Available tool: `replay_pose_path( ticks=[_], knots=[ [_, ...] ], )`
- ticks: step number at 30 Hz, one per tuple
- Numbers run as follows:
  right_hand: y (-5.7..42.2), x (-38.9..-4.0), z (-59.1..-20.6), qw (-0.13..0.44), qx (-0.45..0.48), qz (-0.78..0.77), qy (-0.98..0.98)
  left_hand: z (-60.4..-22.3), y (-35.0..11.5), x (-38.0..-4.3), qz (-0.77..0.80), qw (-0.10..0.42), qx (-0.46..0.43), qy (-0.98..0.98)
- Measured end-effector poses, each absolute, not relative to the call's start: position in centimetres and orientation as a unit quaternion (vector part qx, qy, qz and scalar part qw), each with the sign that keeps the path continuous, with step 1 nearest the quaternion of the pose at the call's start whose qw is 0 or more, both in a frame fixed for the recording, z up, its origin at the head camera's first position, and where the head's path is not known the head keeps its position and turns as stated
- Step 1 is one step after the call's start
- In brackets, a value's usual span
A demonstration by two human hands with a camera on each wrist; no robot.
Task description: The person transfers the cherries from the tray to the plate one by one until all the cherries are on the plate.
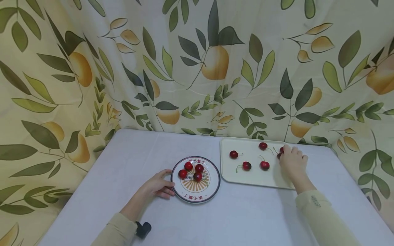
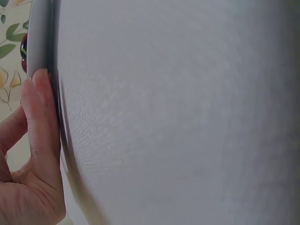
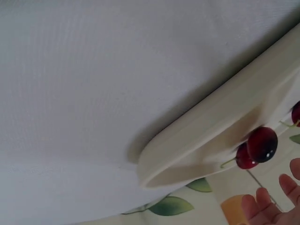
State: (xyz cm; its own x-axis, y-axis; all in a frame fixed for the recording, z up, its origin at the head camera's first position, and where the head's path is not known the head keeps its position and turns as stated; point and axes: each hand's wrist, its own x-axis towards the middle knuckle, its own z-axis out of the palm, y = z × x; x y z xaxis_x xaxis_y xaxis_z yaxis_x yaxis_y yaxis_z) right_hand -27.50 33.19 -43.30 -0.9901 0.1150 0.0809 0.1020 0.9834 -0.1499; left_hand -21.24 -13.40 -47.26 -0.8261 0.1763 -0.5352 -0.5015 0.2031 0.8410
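Observation:
My left hand (image 1: 160,184) lies at the left rim of a round white plate (image 1: 212,191) with a dark edge and printed characters. In the left wrist view its fingers (image 2: 40,112) run fairly straight against the plate's outer side. Several red cherries (image 1: 197,176) sit near the plate's middle. Over the right end of a cream tray (image 1: 258,179) is my right hand (image 1: 293,162), partly covering dark red cherries (image 1: 280,152). The right wrist view shows its fingers (image 3: 265,206) spread beside two touching cherries (image 3: 261,144), with a visible gap.
Other stemmed cherries (image 1: 246,166) lie scattered over the tray, which stands right of the plate. A white cloth (image 1: 234,215) covers the table. Behind and to the left hangs a curtain (image 1: 191,89) printed with leaves and orange fruit.

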Motion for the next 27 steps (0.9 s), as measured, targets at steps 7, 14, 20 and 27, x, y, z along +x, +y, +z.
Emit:
replay_pose_path(
  ticks=[7, 14, 20, 27],
  knots=[
    [35.3, -27.9, -43.7, 0.007, -0.06, 0.077, -0.995, -47.3, -13.4, -21.2, 0.623, 0.272, -0.112, 0.724],
    [36.4, -28.0, -43.6, -0.008, -0.053, 0.082, -0.995, -47.4, -13.4, -21.3, 0.623, 0.273, -0.116, 0.724],
    [36.7, -28.0, -43.8, -0.016, -0.065, 0.097, -0.993, -47.4, -13.4, -21.3, 0.624, 0.272, -0.118, 0.723],
    [36.7, -27.9, -44.0, -0.029, -0.075, 0.107, -0.991, -47.4, -13.4, -21.4, 0.624, 0.271, -0.118, 0.723]
  ],
)
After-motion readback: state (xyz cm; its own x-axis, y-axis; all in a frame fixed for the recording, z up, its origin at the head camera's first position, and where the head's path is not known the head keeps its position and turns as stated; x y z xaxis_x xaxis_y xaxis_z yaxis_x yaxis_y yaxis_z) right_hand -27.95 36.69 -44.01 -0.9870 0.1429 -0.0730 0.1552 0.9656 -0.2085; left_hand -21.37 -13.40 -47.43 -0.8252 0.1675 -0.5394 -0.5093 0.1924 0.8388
